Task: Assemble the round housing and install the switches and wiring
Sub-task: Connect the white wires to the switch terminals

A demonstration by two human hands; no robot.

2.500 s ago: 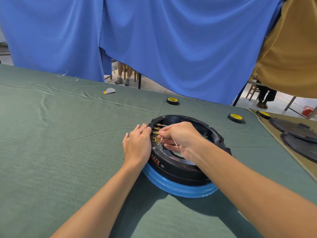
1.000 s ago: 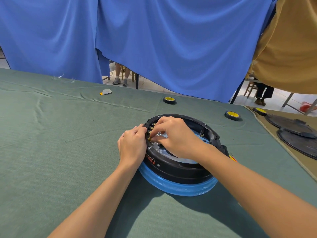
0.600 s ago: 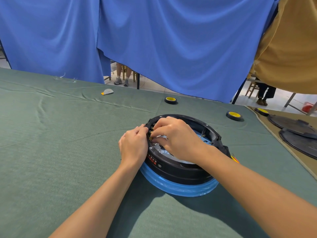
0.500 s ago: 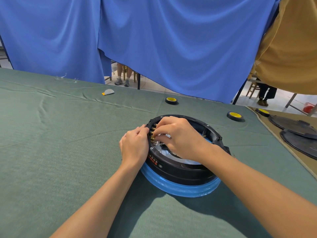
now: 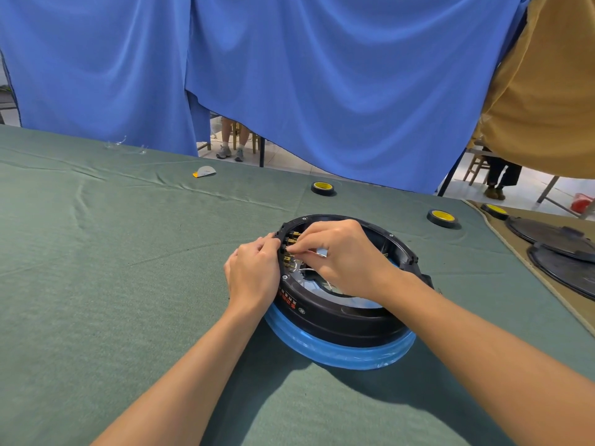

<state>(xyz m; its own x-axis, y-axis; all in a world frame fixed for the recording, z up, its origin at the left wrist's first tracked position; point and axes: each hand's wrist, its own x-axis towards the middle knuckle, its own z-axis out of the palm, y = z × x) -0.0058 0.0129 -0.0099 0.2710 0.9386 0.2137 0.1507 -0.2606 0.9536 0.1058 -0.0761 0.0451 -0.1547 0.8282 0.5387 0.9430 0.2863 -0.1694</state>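
Observation:
A round black housing (image 5: 341,320) with a blue band around its base sits on the green cloth table (image 5: 112,284). Several brass switch terminals (image 5: 291,241) line its inner left wall. My left hand (image 5: 254,272) grips the outside of the housing's left rim, fingers curled over the edge. My right hand (image 5: 341,255) reaches inside the housing and pinches something small at the terminals with thumb and forefinger. Thin pale wires (image 5: 307,270) show below my right fingers. Most of the inside is hidden by my right hand.
Two black-and-yellow tape rolls (image 5: 322,188) (image 5: 442,217) lie beyond the housing, a third (image 5: 495,210) on the tan cloth at right beside dark round covers (image 5: 560,249). A small grey-and-orange piece (image 5: 204,171) lies far left. Blue curtains hang behind the table.
My right hand has shifted from the housing's middle up to the terminals on the left wall and now pinches there. My left hand has stayed on the rim.

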